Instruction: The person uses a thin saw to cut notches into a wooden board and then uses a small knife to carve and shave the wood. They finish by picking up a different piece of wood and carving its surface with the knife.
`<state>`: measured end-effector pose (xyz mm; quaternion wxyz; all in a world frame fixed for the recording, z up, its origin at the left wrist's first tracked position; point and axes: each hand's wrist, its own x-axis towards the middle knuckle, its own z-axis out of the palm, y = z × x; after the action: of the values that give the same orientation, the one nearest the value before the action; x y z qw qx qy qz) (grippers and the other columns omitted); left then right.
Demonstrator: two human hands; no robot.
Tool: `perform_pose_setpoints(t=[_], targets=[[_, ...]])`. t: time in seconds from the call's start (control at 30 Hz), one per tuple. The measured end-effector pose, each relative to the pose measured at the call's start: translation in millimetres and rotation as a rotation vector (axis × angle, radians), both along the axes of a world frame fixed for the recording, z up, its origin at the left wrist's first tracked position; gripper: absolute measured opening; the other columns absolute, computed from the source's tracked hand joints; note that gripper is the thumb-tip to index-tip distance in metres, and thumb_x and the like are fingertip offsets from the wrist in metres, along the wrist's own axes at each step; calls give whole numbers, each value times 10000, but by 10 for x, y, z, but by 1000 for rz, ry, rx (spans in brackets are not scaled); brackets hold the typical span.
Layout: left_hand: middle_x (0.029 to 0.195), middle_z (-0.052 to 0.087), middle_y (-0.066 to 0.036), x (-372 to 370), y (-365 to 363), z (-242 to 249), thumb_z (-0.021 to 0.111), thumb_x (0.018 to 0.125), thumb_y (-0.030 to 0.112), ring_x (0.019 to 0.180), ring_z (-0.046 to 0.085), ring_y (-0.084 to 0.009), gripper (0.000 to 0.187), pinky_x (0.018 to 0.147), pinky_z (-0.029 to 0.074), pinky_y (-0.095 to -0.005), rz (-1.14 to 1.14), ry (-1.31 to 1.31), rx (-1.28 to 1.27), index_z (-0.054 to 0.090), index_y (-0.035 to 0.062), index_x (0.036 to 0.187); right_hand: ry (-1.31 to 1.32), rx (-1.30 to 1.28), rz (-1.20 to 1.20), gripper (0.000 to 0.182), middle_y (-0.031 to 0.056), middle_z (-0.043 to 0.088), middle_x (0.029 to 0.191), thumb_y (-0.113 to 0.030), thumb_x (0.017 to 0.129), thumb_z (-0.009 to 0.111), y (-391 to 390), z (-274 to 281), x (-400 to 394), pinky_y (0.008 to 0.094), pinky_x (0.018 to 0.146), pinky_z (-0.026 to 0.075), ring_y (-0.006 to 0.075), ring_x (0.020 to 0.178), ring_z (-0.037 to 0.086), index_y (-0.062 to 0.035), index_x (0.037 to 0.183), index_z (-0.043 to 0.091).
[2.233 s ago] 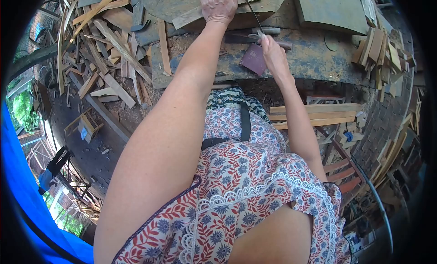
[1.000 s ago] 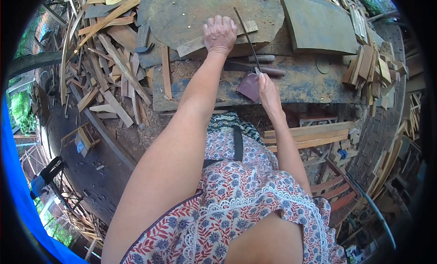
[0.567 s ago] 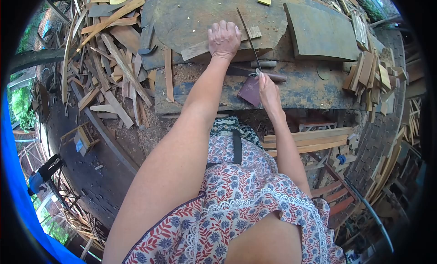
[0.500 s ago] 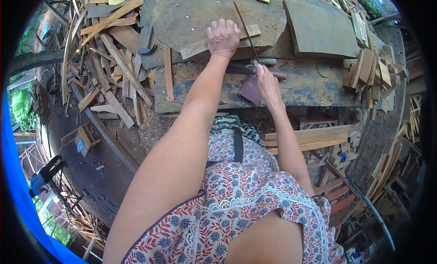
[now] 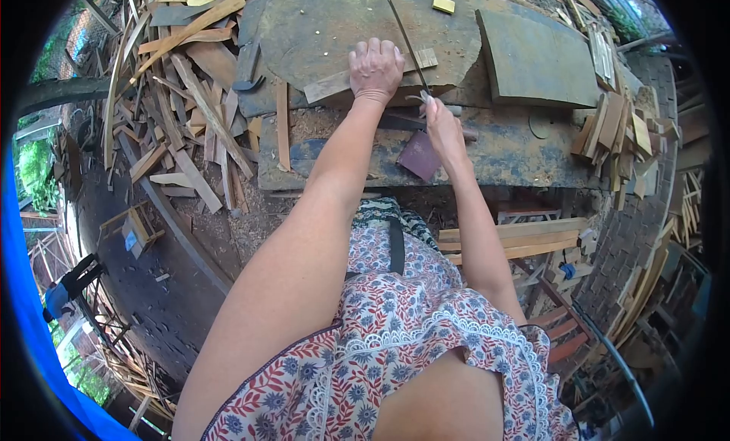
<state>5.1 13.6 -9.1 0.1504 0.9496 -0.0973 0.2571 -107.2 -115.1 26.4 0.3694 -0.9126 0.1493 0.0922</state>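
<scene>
Both hands (image 5: 376, 67) outstretched over wood strip (image 5: 331, 84)

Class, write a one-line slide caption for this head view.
Left hand pins a wooden strip while right hand works a thin saw blade.

The left hand (image 5: 375, 63) presses flat on a wood strip (image 5: 334, 83) lying across a round slab (image 5: 319, 23). At its 4 o'clock, the right hand (image 5: 441, 125) grips a thin blade (image 5: 407, 39) that slants toward 11 o'clock. A maroon sheet (image 5: 420, 157) lies just beside the right hand.
</scene>
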Motion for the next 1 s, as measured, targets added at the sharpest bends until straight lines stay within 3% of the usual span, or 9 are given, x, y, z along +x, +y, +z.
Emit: perform_pose_setpoints(t=[0.23, 0.3, 0.43, 0.5, 0.7, 0.83, 0.93, 1.0], targets=[[809, 529, -54, -1, 5, 10, 569, 818, 284, 811, 532, -241, 154, 702, 411, -397, 11, -5, 4, 562, 137, 774, 47, 54, -26, 454, 267, 629, 903, -421, 997, 307, -46, 24, -246, 548, 795, 432, 480, 926, 575, -63, 1029, 584], [810, 529, -53, 18, 25, 5, 568, 819, 285, 811, 532, -240, 155, 703, 411, -395, 13, -13, 14, 561, 137, 774, 156, 51, -52, 465, 229, 633, 896, -418, 1003, 308, -43, 85, -363, 462, 784, 447, 420, 917, 604, -55, 1024, 597], [805, 533, -60, -13, -4, 16, 560, 819, 266, 802, 533, -254, 139, 701, 418, -405, 13, 13, -5, 564, 133, 778, 36, 5, -36, 466, 234, 632, 883, -418, 1004, 310, -17, 61, -18, 464, 778, 446, 429, 909, 600, -50, 1019, 596], [806, 533, -60, -17, -7, 28, 560, 820, 267, 804, 533, -254, 139, 702, 418, -405, 11, 7, -6, 565, 133, 780, 65, -15, -21, 448, 263, 633, 920, -417, 995, 311, 11, 92, 155, 542, 805, 434, 470, 951, 578, -62, 1026, 582], [808, 537, -60, -1, -4, 20, 558, 822, 273, 808, 534, -255, 143, 704, 419, -407, 20, 6, -6, 571, 134, 787, 109, 19, -66, 429, 265, 630, 915, -401, 995, 317, -16, 66, -354, 545, 789, 434, 475, 941, 575, -61, 1022, 576], [812, 540, -58, -8, 7, 12, 556, 824, 277, 811, 535, -254, 147, 709, 419, -408, 3, 14, -15, 573, 134, 790, 3, 30, -27, 426, 267, 628, 928, -399, 997, 310, -1, 46, -175, 555, 776, 430, 477, 933, 575, -62, 1012, 571], [813, 542, -57, -11, -5, 30, 555, 825, 278, 813, 536, -254, 147, 712, 419, -406, 16, 25, -9, 577, 136, 795, 40, -40, 6, 473, 240, 626, 880, -409, 1009, 281, 28, -9, 99, 485, 787, 439, 452, 921, 584, -47, 1013, 585], [814, 543, -57, -5, -2, 41, 554, 825, 277, 812, 536, -254, 147, 712, 419, -405, 15, 21, -12, 579, 135, 798, 40, -53, 6, 469, 238, 626, 876, -403, 1010, 280, 11, -24, 11, 485, 788, 439, 447, 922, 589, -50, 1022, 588]])
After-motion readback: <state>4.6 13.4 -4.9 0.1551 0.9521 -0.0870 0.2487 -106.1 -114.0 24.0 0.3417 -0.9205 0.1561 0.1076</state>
